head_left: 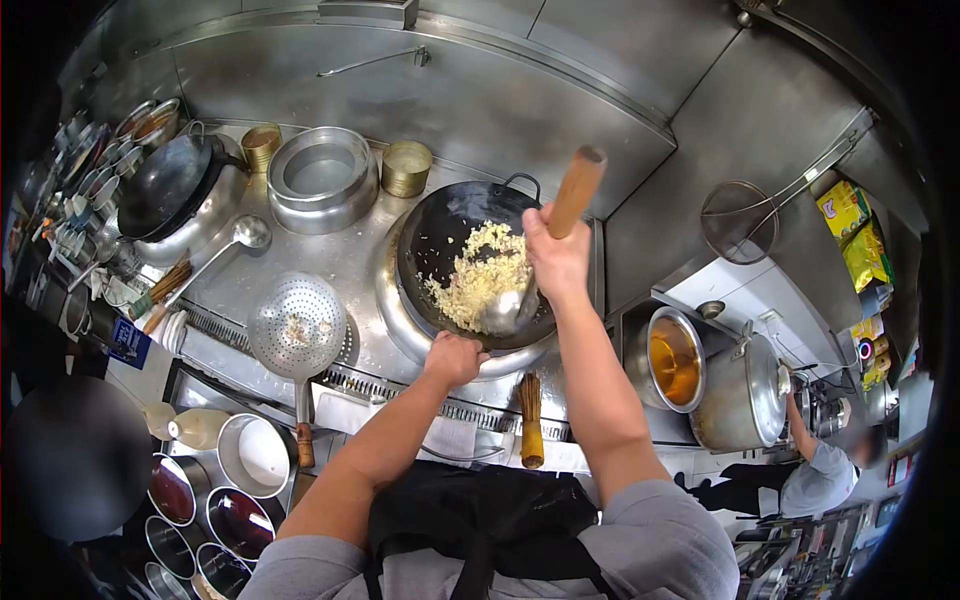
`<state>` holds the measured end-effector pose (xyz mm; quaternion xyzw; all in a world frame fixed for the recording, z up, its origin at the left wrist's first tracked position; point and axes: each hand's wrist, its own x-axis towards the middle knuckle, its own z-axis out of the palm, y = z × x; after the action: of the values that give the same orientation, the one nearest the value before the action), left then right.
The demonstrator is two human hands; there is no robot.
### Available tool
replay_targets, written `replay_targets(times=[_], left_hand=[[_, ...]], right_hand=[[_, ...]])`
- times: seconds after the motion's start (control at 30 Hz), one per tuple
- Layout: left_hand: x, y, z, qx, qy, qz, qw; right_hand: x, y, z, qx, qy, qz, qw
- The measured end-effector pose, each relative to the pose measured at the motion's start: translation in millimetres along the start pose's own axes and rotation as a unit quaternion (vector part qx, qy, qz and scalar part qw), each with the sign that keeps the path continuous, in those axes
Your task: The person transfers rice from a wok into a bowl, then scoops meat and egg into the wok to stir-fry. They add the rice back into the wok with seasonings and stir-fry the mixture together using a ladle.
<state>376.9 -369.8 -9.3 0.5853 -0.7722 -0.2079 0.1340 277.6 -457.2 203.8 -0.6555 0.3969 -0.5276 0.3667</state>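
A black wok (425,225) sits on the round burner ring, its far loop handle pointing toward the back wall. Pale yellow fried rice (470,285) lies in it, heaped toward the near right side. My right hand (560,255) is wrapped around the wooden handle of a ladle (508,313), and the ladle's metal bowl rests in the rice. At the wok's near edge, my left hand (455,360) is closed on the rim; what its fingertips press against is partly hidden.
Left of the wok lie a perforated skimmer (297,325) and another ladle (250,232). A bamboo brush (531,420) is at the front edge. Sauce pots (240,520) stand lower left. At right are a bowl of orange liquid (675,358), a large pot (740,395) and another person (820,480).
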Motion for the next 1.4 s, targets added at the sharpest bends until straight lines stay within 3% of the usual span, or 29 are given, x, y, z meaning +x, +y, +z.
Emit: replay_targets(times=[0.1, 0.17, 0.23, 0.3, 0.4, 0.47, 0.53, 0.57, 0.6, 0.63, 0.7, 0.77, 0.83, 0.9, 0.93, 0.97, 1.03, 1.1, 1.17, 1.2, 1.23, 1.27, 1.3, 1.33, 1.37, 1.4], left_hand=[[1, 4, -5, 0.005, -0.038, -0.006, 0.999], [1, 4, -8, -0.003, -0.034, -0.004, 0.999], [-1, -1, -4, 0.000, -0.032, -0.006, 0.999], [3, -11, -3, 0.004, 0.009, 0.002, 1.000], [-4, -11, 4, -0.012, 0.029, 0.014, 0.999], [-20, -1, -3, -0.012, 0.041, 0.018, 0.999], [-64, 26, -55, 0.017, 0.015, 0.077, 0.997], [-89, 39, -82, -0.004, 0.011, 0.065, 0.998], [-112, 52, -109, -0.001, 0.000, 0.082, 0.997], [-125, 52, -101, -0.017, 0.094, 0.131, 0.987], [-109, 55, -102, -0.022, 0.069, 0.089, 0.993], [-68, 42, -87, -0.047, 0.089, 0.038, 0.994], [-40, 18, -45, -0.036, 0.118, 0.055, 0.991], [-51, 11, -14, -0.005, 0.085, 0.063, 0.994], [-67, 7, 1, 0.030, 0.042, 0.071, 0.996], [-95, 5, 7, 0.011, 0.098, 0.127, 0.987], [-142, 2, 13, -0.013, 0.053, 0.147, 0.988], [-144, 20, -19, -0.010, 0.134, 0.168, 0.977], [-102, 43, -66, -0.024, 0.018, 0.041, 0.999], [-78, 41, -70, -0.045, 0.054, 0.053, 0.996], [-56, 34, -61, -0.066, 0.092, 0.063, 0.992], [-40, 27, -48, -0.054, 0.090, 0.052, 0.993], [-27, 20, -34, -0.041, 0.089, 0.040, 0.994], [-20, 13, -21, -0.039, 0.091, 0.038, 0.994], [-13, 5, -11, -0.034, 0.103, 0.042, 0.993], [-11, 1, -2, -0.031, 0.111, 0.048, 0.992]], right_hand=[[-13, 31, 7, 0.048, 0.070, 0.023, 0.996], [4, 96, -9, 0.169, 0.004, 0.036, 0.985], [20, 79, -25, 0.097, 0.065, 0.023, 0.993], [21, 35, -33, 0.145, 0.183, 0.002, 0.972], [17, 57, -52, 0.145, 0.141, 0.012, 0.979], [25, 66, -57, 0.168, 0.055, 0.051, 0.983], [33, 6, -72, 0.159, 0.096, 0.010, 0.983], [33, -39, -81, 0.167, 0.109, 0.017, 0.980], [33, -73, -89, 0.159, 0.093, -0.039, 0.982], [33, -100, -102, 0.197, 0.070, -0.026, 0.977], [30, -127, -103, 0.197, 0.072, -0.037, 0.977], [40, -86, -89, 0.203, 0.078, 0.014, 0.976], [33, -20, -30, 0.102, 0.172, 0.083, 0.976], [33, 60, -18, 0.206, 0.116, 0.065, 0.970], [34, 49, -19, 0.210, 0.130, 0.034, 0.969], [36, 28, -26, 0.214, 0.146, 0.002, 0.966], [45, -8, -60, 0.203, 0.077, 0.014, 0.976], [43, -45, -68, 0.196, 0.060, 0.017, 0.979], [36, -31, -68, 0.158, -0.005, 0.006, 0.987], [31, -20, -59, 0.135, -0.036, 0.001, 0.990], [18, -8, -52, 0.081, -0.145, -0.012, 0.986], [1, -16, -43, -0.056, -0.237, 0.055, 0.968], [-4, -19, -35, -0.211, -0.386, -0.022, 0.898], [-12, -11, -33, -0.228, -0.510, -0.140, 0.818], [-24, -14, -33, -0.266, -0.559, -0.256, 0.742], [-41, -21, -44, -0.357, -0.584, -0.236, 0.690]])
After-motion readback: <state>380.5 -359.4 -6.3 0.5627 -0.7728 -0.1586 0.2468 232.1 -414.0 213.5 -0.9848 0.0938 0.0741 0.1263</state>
